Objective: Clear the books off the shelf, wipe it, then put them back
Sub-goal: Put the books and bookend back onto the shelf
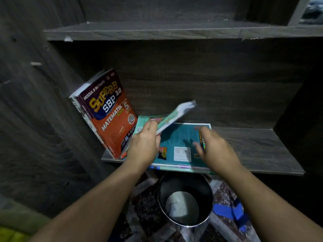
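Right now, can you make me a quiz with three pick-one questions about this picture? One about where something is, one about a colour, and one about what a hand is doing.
1. Where is the bin?
A. on the top board
B. below the shelf with the books
C. behind the books

2. What colour is the flat book?
A. teal
B. yellow
C. black

3. What is the left hand doing?
A. lying flat on bare wood
B. holding a thin book up
C. reaching into the rubbish

Answers:
1 B, the bin stands under the shelf's front edge.
2 A, its cover shows teal.
3 B, its fingers are curled round the thin book, which is lifted at a slant.
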{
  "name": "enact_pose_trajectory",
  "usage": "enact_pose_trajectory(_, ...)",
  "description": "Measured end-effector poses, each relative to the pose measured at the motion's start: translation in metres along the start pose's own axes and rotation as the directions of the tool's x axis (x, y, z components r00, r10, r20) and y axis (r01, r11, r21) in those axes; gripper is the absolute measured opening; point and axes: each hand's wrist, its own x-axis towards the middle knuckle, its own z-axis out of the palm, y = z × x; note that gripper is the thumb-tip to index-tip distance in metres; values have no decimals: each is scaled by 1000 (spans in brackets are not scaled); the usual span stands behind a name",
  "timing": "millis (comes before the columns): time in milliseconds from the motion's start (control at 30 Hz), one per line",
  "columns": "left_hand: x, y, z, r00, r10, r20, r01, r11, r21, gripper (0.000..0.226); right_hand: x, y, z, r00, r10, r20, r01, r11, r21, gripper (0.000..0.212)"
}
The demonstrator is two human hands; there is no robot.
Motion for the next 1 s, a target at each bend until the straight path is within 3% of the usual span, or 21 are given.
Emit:
enact_pose_trajectory(67,-2,-8,-8,990,-124,-72,120,991,-63,19,-4,5,16,973,-64,220,80,995,-62,46)
enact_pose_trajectory(133,-5,-18,-16,958,-244,-150,223,964,-147,20,-8,5,30,934,-95,344,122,991,-56,48)
enact_pose_trajectory(333,-4,-37,-27,863,-391,-319,310,910,-275,36,-13,-1,46,894,-135,427,189,978,-86,47)
enact_pose_trajectory(467,-4,-43,-26,760,-533,-372,418,839,-348,41,-13,0,47,881,-108,461,193,971,-141,50)
enact_pose_trajectory(533,-4,-51,-26,736,-522,-431,442,853,-278,50,-13,-1,46,876,-101,471,194,969,-153,52)
enact_pose_trajectory(667,-1,-68,-31,696,-486,-528,588,808,31,91,-13,-3,48,880,-98,464,196,966,-167,52)
enact_pose_trajectory(767,0,-77,-30,747,-359,-560,519,841,153,92,-13,-3,49,878,-89,471,193,965,-177,52)
enact_pose_trajectory(867,-1,-83,-26,812,-277,-513,419,889,184,88,-13,-2,50,878,-84,471,187,966,-177,53)
enact_pose_trajectory(1000,-2,-75,-29,813,-332,-478,443,886,137,95,-12,1,49,875,-68,480,182,964,-195,55)
